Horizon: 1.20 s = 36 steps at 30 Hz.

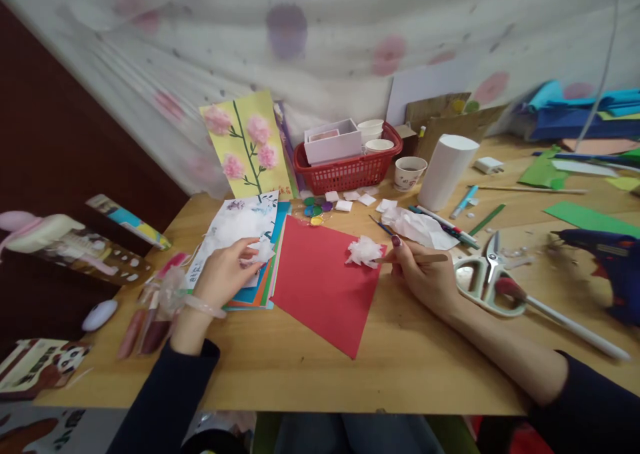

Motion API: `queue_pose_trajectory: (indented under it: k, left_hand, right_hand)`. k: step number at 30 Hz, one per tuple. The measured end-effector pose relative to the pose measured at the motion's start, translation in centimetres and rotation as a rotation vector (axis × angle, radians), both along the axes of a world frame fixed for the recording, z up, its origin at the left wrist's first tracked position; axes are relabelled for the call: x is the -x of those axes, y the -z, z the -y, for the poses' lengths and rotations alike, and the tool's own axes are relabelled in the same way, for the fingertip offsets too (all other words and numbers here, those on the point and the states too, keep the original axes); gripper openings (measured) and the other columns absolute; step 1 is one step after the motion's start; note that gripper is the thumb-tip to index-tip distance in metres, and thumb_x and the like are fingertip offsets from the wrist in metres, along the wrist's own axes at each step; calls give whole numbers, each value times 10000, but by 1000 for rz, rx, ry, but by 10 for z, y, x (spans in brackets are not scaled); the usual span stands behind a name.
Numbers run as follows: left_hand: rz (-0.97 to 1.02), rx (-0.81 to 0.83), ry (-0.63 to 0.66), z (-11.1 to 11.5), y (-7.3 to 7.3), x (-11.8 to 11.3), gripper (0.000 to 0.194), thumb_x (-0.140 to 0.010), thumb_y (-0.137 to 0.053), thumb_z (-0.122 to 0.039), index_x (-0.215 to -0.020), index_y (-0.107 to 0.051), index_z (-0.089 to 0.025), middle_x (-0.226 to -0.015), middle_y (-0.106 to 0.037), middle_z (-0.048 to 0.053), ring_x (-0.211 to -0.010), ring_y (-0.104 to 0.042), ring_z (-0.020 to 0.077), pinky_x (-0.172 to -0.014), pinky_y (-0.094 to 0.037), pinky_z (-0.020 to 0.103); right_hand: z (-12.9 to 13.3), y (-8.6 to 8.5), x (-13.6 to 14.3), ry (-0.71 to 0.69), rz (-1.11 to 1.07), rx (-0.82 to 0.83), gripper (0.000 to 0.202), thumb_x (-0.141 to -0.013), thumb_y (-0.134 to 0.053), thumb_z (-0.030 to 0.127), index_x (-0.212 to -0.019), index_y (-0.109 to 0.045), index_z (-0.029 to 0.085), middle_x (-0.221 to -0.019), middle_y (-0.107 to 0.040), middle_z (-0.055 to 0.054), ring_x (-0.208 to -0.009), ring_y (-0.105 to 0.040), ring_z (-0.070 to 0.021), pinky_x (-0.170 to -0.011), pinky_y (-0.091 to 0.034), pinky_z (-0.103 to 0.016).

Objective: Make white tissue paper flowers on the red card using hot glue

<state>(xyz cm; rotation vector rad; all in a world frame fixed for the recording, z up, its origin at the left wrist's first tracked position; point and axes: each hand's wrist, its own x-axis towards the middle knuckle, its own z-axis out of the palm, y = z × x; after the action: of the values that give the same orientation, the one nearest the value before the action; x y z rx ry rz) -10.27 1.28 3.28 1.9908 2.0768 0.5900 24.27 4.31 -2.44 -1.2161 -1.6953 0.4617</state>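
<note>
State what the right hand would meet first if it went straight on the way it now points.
Probably the ruffled white tissue-like puff on the flat red paper sheet, just ahead of the right hand, though the hand's height above the sheet is unclear.

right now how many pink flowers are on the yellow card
4 on the yellow card: an upper left flower, a lower left flower, an upper right flower and a lower right flower. None looks hidden.
</note>
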Motion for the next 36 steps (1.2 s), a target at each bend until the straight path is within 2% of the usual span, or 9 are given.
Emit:
queue_pose_trajectory:
  k: [3, 7, 12, 14, 18, 23, 26, 29, 36]
  left_hand:
    - [-83, 29, -30, -1, 9, -9, 431, -785, -584, -297, -1209, -575, -215, -960, -763, 54, -900, -718, 249, -805, -538, 354]
    - [-82, -32, -50, -1, 11, -1, 388, -793, -518, -242, -1176, -556, -194, -895, -758, 55, -902, -716, 265, -823, -520, 377]
    - [319, -138, -29, 1, 1, 11, 384, -751, -578, -309, -1107, -507, -183, -845, -689, 28, -773, -687, 201, -710, -532, 326]
    - [498, -97, 28, 4, -6, 5, 418, -723, -632, -327, -1094, -503, -183, -842, -668, 18, -744, -665, 179, -645, -522, 292]
    - [705, 119, 214, 7, -11, -25, 428, -723, -686, -287, -1104, -516, -194, -839, -679, 5, -771, -670, 166, -674, -515, 284]
    - [670, 380, 491, -14, 13, -85, 349, -762, -641, -218, -1084, -507, -194, -859, -729, 20, -794, -691, 177, -777, -514, 338]
    - [574, 345, 573, -35, 30, -119, 312, -763, -593, -137, -1064, -523, -182, -845, -735, 25, -808, -699, 183, -800, -514, 345]
    - [512, 251, 603, -52, 39, -140, 334, -757, -593, -97, -1077, -531, -172, -846, -740, 34, -853, -707, 200, -803, -517, 345]
    - [433, 117, 609, -60, 40, -146, 303, -768, -637, -135, -1059, -564, -176, -820, -732, 20, -796, -697, 193, -754, -509, 325]
  right_hand:
    - [-1, 0, -1, -13, 4, 18, 587, -959, -393, 550, -629, -695, 169, -446, -576, -13, -394, -518, -115, -422, -381, -233]
    - [-2, 0, -1, -26, 11, 17, 591, -962, -384, 548, -639, -703, 170, -454, -582, -15, -399, -516, -114, -429, -379, -232]
    - [-1, -2, 0, -38, 9, 11, 604, -962, -374, 560, -627, -691, 170, -460, -581, -15, -406, -518, -112, -429, -372, -229]
    - [-1, -2, 0, -42, -10, 20, 605, -960, -377, 563, -623, -689, 169, -455, -575, -14, -400, -513, -109, -416, -363, -225]
    - [-1, -1, 1, -42, -55, 21, 612, -950, -386, 579, -619, -691, 165, -440, -564, -11, -391, -505, -106, -404, -354, -221]
    - [-3, 4, 1, -23, -102, 38, 591, -953, -406, 557, -616, -694, 166, -439, -564, -8, -392, -502, -104, -414, -361, -217]
    - [-5, 6, 1, -30, -113, 46, 566, -961, -415, 529, -628, -697, 169, -456, -576, -7, -405, -516, -105, -426, -375, -216]
    - [-5, 6, 0, -47, -107, 40, 561, -966, -410, 521, -634, -693, 168, -463, -581, -9, -408, -519, -107, -427, -378, -218]
    - [8, 7, -1, -53, -134, -94, 552, -995, -383, 453, -604, -657, 175, -453, -551, 7, -393, -494, -91, -431, -364, -213]
